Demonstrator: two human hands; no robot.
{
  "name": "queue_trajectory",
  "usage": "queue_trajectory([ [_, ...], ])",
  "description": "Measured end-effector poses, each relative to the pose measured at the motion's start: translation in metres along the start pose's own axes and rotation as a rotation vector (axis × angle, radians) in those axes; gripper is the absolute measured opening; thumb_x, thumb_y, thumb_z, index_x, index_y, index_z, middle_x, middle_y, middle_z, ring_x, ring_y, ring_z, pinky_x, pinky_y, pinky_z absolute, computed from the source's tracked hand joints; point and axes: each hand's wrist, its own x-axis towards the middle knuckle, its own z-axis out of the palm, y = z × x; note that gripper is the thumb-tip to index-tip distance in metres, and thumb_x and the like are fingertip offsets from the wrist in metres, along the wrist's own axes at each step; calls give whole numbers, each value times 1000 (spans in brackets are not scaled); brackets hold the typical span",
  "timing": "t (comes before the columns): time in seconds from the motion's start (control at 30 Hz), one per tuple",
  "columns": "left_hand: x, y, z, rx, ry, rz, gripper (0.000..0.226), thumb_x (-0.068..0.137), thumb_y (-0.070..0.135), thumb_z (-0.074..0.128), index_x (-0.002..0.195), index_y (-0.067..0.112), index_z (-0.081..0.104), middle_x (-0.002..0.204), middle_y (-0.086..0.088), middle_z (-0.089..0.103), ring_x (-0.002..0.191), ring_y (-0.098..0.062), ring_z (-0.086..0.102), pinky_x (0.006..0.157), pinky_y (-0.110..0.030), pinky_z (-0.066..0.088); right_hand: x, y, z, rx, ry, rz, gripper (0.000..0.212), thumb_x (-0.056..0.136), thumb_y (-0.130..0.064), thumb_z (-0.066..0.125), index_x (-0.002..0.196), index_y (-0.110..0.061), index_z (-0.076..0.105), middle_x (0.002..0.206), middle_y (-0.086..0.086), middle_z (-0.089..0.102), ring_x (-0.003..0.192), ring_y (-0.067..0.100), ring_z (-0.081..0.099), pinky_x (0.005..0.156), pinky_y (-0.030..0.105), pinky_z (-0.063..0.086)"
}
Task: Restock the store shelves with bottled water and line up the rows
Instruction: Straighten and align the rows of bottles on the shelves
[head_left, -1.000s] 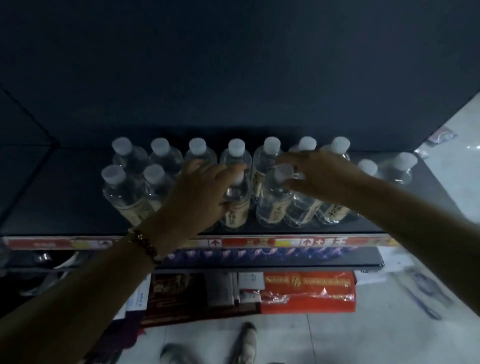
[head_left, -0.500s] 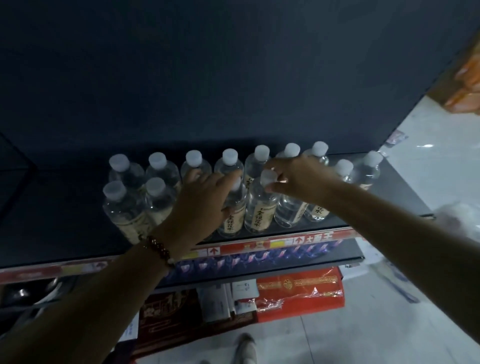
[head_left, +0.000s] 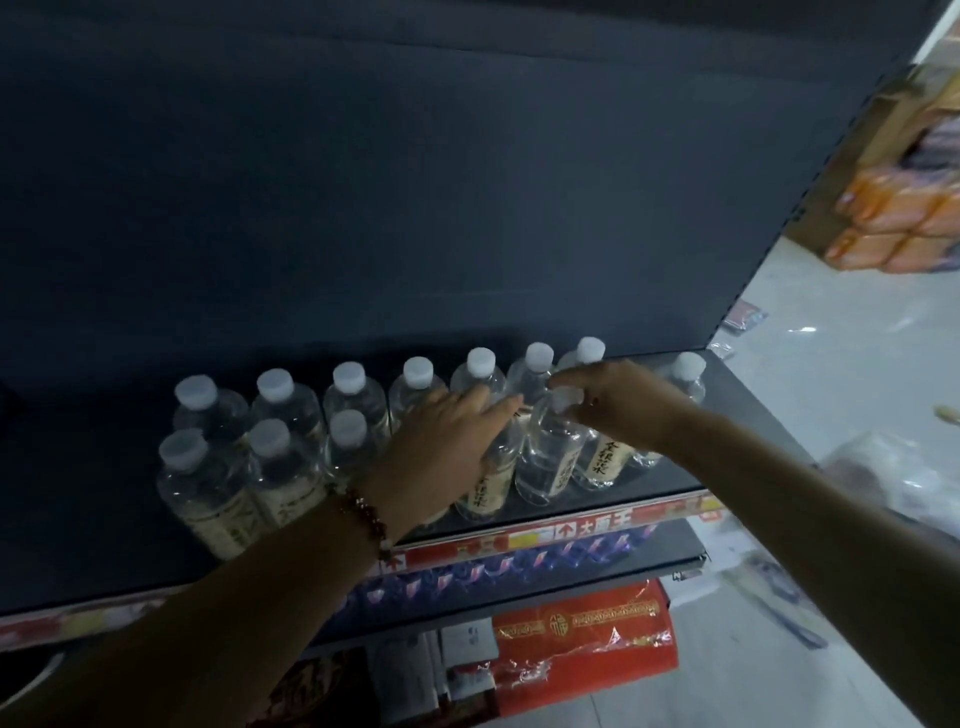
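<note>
On the dark shelf (head_left: 737, 415): water bottles (head_left: 280, 410) in two rows.
My right hand (head_left: 618, 405): pinching the front bottle's cap (head_left: 563, 401).
My left hand (head_left: 441, 441): fingers straight, pressing a neighbouring bottle (head_left: 488, 483).
Risk: tight packing; a careless nudge probably topples bottles over the price strip (head_left: 571, 535).
Nearby: red package (head_left: 582, 644) below; orange cartons (head_left: 904, 208) beyond the shelf end.

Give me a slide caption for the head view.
Both hands, left hand and right hand, straighten front-row water bottles on shelf.
</note>
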Motion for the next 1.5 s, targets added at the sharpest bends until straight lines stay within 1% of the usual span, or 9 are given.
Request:
queue_trajectory([
  [0.17, 2, 3, 9, -21, 4, -111, 72, 87, 40, 73, 150, 28, 40, 128, 3, 59, 113, -18, 58, 89, -28, 40, 6, 17, 6, -33, 32, -111, 26, 95, -29, 59, 120, -27, 62, 116, -1, 64, 97, 23, 65, 84, 46, 55],
  [0.37, 7, 13, 8, 12, -5, -190, 74, 86, 44, 72, 150, 24, 43, 125, -1, 63, 109, -21, 62, 89, -32, 46, 14, 32, 9, 1, 34, -215, 17, 94, -39, 57, 111, -38, 58, 107, -8, 63, 90, 17, 63, 78, 43, 56],
  [0.6, 3, 8, 9, 60, -11, -185, 79, 84, 48, 76, 151, 24, 43, 121, 1, 66, 103, -19, 64, 86, -31, 45, 17, 21, 5, -72, 8, -274, 23, 95, -37, 60, 116, -29, 64, 103, -4, 68, 96, 18, 62, 83, 39, 53],
  [0.73, 4, 8, 9, 41, -2, -170, 76, 86, 52, 71, 152, 27, 41, 124, 1, 65, 109, -19, 63, 92, -32, 45, 24, 23, -6, 29, -57, -226, 34, 88, -52, 65, 118, -37, 63, 99, -10, 69, 89, 12, 66, 78, 33, 56],
  [0.87, 3, 5, 10, 63, -2, -147, 78, 85, 53, 71, 152, 26, 41, 128, -3, 65, 111, -23, 63, 95, -40, 47, 49, 20, -20, 79, 131, -149, 58, 84, -71, 51, 123, -29, 62, 114, -3, 69, 99, 17, 66, 83, 33, 52],
  [0.93, 3, 5, 11, 86, 22, -140, 78, 84, 52, 73, 151, 24, 45, 124, -3, 66, 107, -23, 65, 93, -39, 48, 64, 16, -21, 1, 94, -125, 58, 88, -62, 56, 132, -22, 58, 127, 3, 64, 112, 23, 61, 85, 31, 45],
  [1.13, 3, 5, 14, 31, 11, -143, 79, 88, 55, 64, 155, 29, 31, 131, 0, 59, 115, -20, 60, 99, -36, 45, 87, 10, -18, -129, -93, -150, 27, 95, -29, 62, 119, -17, 67, 118, 4, 67, 107, 20, 62, 82, 29, 44],
  [1.23, 3, 7, 14, 63, 18, -147, 82, 87, 60, 63, 155, 28, 33, 139, -4, 54, 121, -24, 57, 103, -40, 44, 85, 12, -24, -117, -137, -217, 34, 94, -26, 64, 128, -21, 65, 123, -2, 67, 100, 8, 54, 82, 23, 35],
  [1.5, 31, 44, 16, 150, 102, -47, 88, 78, 59, 73, 151, 22, 40, 130, -9, 58, 119, -29, 54, 107, -47, 39, 78, 24, -13, -73, -59, -200, 52, 90, -27, 69, 140, -19, 55, 126, 6, 68, 115, 25, 63, 99, 40, 47],
])
